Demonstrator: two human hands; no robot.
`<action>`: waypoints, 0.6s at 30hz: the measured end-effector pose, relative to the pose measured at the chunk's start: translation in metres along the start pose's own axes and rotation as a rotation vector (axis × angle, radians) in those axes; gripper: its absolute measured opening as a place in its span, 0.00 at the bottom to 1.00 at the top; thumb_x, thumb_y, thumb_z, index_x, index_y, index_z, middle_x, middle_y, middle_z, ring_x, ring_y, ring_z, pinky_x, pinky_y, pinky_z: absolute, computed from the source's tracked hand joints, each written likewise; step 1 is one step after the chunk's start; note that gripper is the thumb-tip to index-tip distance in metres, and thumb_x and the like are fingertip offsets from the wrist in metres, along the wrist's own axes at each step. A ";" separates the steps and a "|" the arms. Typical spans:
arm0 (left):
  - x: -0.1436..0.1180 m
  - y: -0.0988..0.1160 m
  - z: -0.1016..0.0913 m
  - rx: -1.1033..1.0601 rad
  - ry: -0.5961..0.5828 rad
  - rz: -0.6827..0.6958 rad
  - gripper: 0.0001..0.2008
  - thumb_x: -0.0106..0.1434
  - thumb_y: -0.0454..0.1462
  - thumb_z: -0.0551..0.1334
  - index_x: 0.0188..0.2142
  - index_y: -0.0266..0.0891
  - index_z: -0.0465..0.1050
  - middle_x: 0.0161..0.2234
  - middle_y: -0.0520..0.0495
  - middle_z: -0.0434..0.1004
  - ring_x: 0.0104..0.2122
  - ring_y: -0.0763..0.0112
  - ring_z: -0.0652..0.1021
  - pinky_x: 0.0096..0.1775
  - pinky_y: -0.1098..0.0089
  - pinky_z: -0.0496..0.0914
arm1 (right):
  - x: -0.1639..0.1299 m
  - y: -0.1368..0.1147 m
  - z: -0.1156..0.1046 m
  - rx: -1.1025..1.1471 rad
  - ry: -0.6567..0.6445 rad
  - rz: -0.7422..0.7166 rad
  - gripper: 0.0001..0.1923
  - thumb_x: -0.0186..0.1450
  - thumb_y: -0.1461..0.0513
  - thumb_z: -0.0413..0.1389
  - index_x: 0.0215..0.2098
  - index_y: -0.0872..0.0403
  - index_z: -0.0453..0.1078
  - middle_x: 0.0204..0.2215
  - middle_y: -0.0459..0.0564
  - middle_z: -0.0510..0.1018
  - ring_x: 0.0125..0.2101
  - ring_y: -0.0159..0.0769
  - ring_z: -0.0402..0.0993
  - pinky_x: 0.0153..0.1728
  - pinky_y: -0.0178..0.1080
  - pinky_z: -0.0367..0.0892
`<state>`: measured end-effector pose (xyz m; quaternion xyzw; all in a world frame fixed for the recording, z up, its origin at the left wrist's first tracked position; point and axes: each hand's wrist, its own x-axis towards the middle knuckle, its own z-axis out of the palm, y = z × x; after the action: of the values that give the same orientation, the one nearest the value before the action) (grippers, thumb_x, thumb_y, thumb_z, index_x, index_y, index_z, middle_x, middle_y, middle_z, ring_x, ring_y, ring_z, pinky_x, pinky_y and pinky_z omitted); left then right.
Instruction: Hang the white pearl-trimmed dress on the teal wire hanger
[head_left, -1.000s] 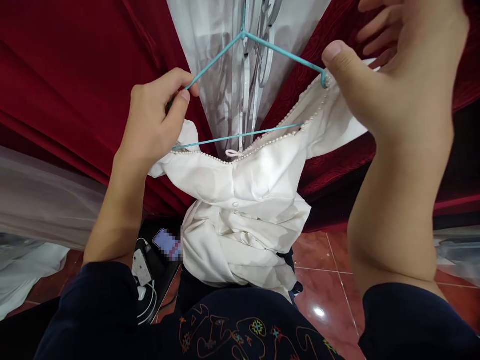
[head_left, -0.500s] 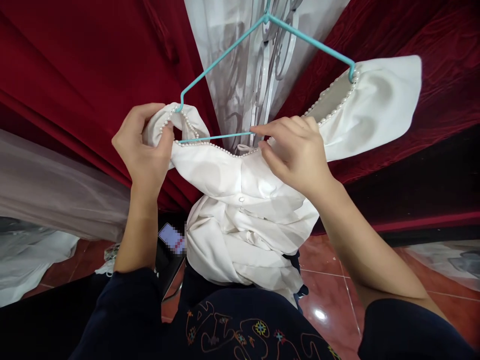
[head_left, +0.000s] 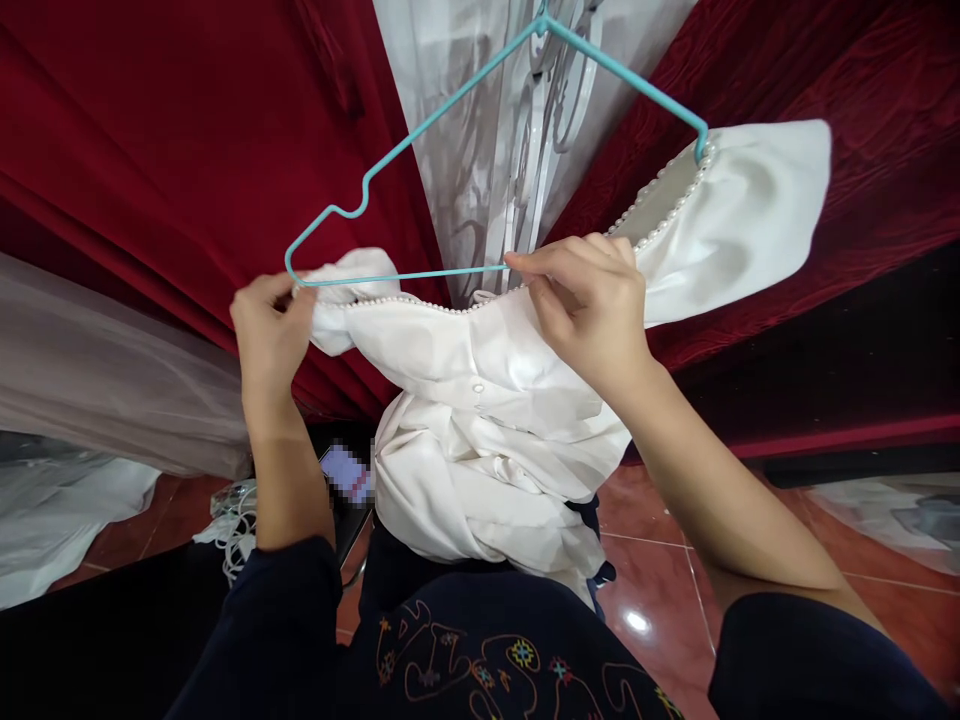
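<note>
A white dress (head_left: pixel 487 470) with a pearl-trimmed neckline lies bunched over my lap, its bodice raised towards a turquoise clothes hanger (head_left: pixel 454 102). My left hand (head_left: pixel 271 335) pinches the dress's left sleeve (head_left: pixel 364 272), just below the hanger's bare lower-left corner. That sleeve is off the hanger. On the other side, the right sleeve (head_left: pixel 765 215) hangs from the hanger's right shoulder notch by its pearl edge. My right hand (head_left: pixel 589 305) is closed at the hanger's bottom bar, thumb and finger pinching it; the other fingers are curled by the neckline, partly hidden.
Dark red curtains (head_left: pixel 187 130) hang on both sides, with white metal scrollwork (head_left: pixel 529 150) between them. At lower left, a phone (head_left: pixel 346 472) and a white cable (head_left: pixel 238 545) lie on a black surface. Red tiles (head_left: pixel 652 560) cover the floor.
The left sleeve has come off the hanger's left end and dropped lower. My left hand has moved slightly down with it. The right hand stays almost in place on the bar.
</note>
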<state>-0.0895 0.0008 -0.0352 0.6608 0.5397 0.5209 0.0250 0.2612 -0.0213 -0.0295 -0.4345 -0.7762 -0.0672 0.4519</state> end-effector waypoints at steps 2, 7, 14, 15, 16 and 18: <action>-0.018 0.005 0.000 0.021 -0.134 0.026 0.12 0.61 0.29 0.68 0.42 0.44 0.86 0.31 0.53 0.79 0.27 0.74 0.72 0.30 0.68 0.66 | 0.000 0.001 0.001 0.004 0.001 0.005 0.16 0.73 0.64 0.48 0.48 0.47 0.76 0.36 0.50 0.79 0.36 0.41 0.71 0.46 0.48 0.63; -0.040 0.050 0.013 -0.055 0.039 0.385 0.16 0.63 0.30 0.68 0.44 0.53 0.84 0.37 0.53 0.79 0.34 0.69 0.78 0.35 0.65 0.72 | -0.001 0.000 0.002 -0.003 0.007 0.019 0.17 0.72 0.65 0.48 0.49 0.46 0.76 0.39 0.50 0.80 0.38 0.42 0.73 0.48 0.50 0.64; -0.017 0.071 0.048 -0.005 -0.010 0.456 0.17 0.68 0.31 0.60 0.53 0.49 0.77 0.49 0.49 0.79 0.53 0.57 0.77 0.59 0.53 0.67 | -0.003 -0.002 -0.006 0.033 0.078 -0.153 0.16 0.72 0.62 0.50 0.54 0.47 0.72 0.48 0.51 0.79 0.49 0.44 0.75 0.52 0.53 0.67; -0.015 0.070 0.051 0.009 -0.029 0.436 0.17 0.68 0.30 0.60 0.52 0.49 0.78 0.47 0.50 0.80 0.50 0.58 0.78 0.58 0.53 0.66 | -0.002 0.000 -0.011 0.017 0.143 -0.173 0.15 0.71 0.62 0.51 0.54 0.47 0.73 0.48 0.52 0.78 0.49 0.44 0.75 0.53 0.53 0.67; -0.015 0.069 0.053 0.013 -0.032 0.426 0.17 0.68 0.29 0.59 0.50 0.48 0.79 0.45 0.50 0.80 0.48 0.60 0.79 0.57 0.54 0.66 | 0.000 0.003 -0.016 -0.014 0.227 -0.187 0.15 0.70 0.62 0.53 0.53 0.48 0.73 0.48 0.53 0.78 0.50 0.45 0.74 0.54 0.54 0.67; -0.015 0.068 0.054 0.016 -0.013 0.418 0.17 0.68 0.28 0.58 0.47 0.48 0.80 0.43 0.50 0.81 0.44 0.61 0.79 0.55 0.55 0.66 | 0.005 0.012 -0.031 -0.103 0.399 -0.179 0.17 0.66 0.63 0.57 0.52 0.51 0.74 0.47 0.56 0.77 0.51 0.48 0.73 0.56 0.55 0.65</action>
<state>-0.0025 -0.0100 -0.0291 0.7619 0.3947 0.5063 -0.0856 0.2888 -0.0267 -0.0110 -0.3644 -0.7023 -0.2311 0.5662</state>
